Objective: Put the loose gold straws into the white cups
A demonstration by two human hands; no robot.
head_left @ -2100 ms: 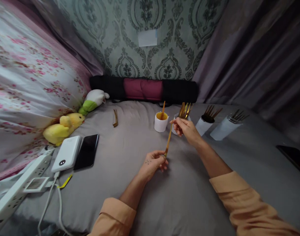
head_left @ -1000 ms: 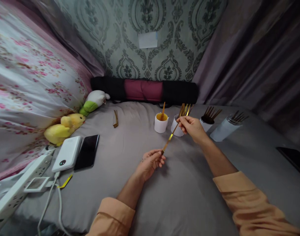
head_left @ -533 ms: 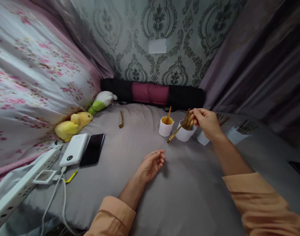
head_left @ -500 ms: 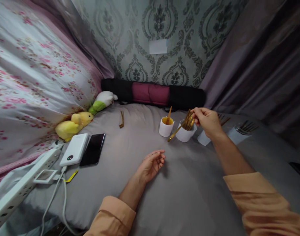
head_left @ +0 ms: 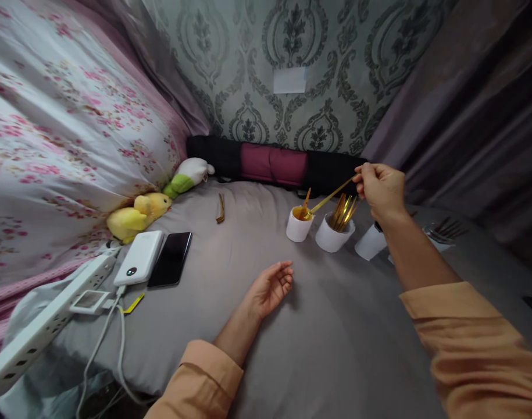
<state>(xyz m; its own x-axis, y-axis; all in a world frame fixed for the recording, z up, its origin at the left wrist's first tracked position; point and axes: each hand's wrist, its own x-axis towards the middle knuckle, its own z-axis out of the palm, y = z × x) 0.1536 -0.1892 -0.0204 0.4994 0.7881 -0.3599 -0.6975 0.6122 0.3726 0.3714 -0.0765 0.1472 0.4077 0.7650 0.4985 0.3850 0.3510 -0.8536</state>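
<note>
My right hand (head_left: 382, 186) pinches the end of a long thin gold utensil (head_left: 334, 193), whose lower, slightly wider tip is at the mouth of a small white cup (head_left: 299, 230). That cup has a yellow inside, and an orange-brown stick (head_left: 307, 196) stands in it. Just right of it, a wider white cup (head_left: 333, 240) holds several shiny gold utensils (head_left: 343, 213). My left hand (head_left: 272, 289) rests on the grey sheet, palm turned up and fingers loosely curled, holding nothing. A few gold utensils (head_left: 221, 208) lie farther back on the left.
Another white container (head_left: 369, 243) and a jar of dark sticks (head_left: 444, 231) stand at right, partly behind my right arm. At left are a phone (head_left: 170, 259), a power bank (head_left: 139, 259), a power strip (head_left: 52, 317) and plush toys (head_left: 139, 217). A black-and-maroon roll (head_left: 273, 164) lies along the wall.
My right hand has risen and shifted right, and the gold utensil's tip has moved up from in front of the cups to the yellow-lined cup's mouth. My left hand stays put.
</note>
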